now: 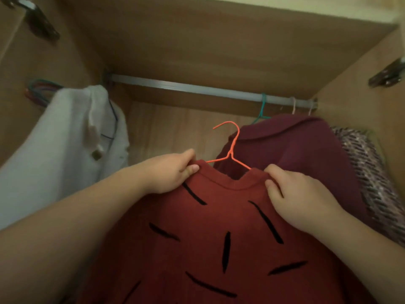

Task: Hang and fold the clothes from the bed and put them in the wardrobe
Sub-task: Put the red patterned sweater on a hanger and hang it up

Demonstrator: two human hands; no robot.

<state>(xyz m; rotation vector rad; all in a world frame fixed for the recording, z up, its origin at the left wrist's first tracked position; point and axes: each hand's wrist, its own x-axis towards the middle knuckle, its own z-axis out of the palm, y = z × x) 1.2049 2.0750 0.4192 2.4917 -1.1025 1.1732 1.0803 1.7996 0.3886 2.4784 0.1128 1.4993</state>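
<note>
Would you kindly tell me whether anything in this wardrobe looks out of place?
The white garment stands out: it hangs bunched and lopsided, left of the rail, not on it. The orange hanger in the red garment is off the rail too, but the left hand and right hand grip it at the collar.

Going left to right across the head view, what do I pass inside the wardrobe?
Bunch of coloured hangers → white garment → left hand pinching the red top → orange hanger → maroon garment → patterned garment. The red top itself spans too wide to place.
</note>
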